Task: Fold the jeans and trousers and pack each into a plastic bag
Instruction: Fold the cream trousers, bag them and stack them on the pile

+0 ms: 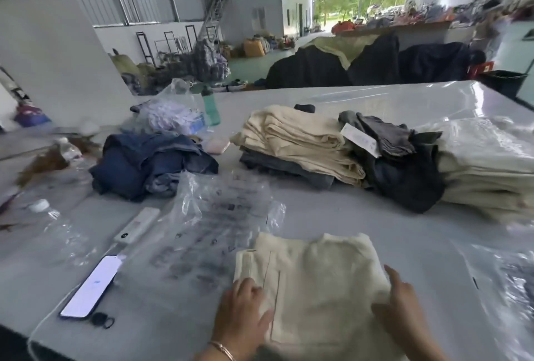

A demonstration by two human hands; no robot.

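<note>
- Folded cream trousers (312,288) lie on the worktop (361,233) at its near edge, beside a printed plastic bag (213,228).
- Left hand (242,311) and right hand (400,300), fingers straight, press flat on the trousers' left and right sides.

The folded cream trousers (312,288) are soft, matt cloth with a slightly fuzzy nap. The crinkled clear plastic bag (219,216) with black print looks glossy, and the smooth grey table (361,233) carries a shiny transparent film.

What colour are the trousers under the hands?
Cream, an off-white. The folded trousers show best in the head view, the only one.
</note>
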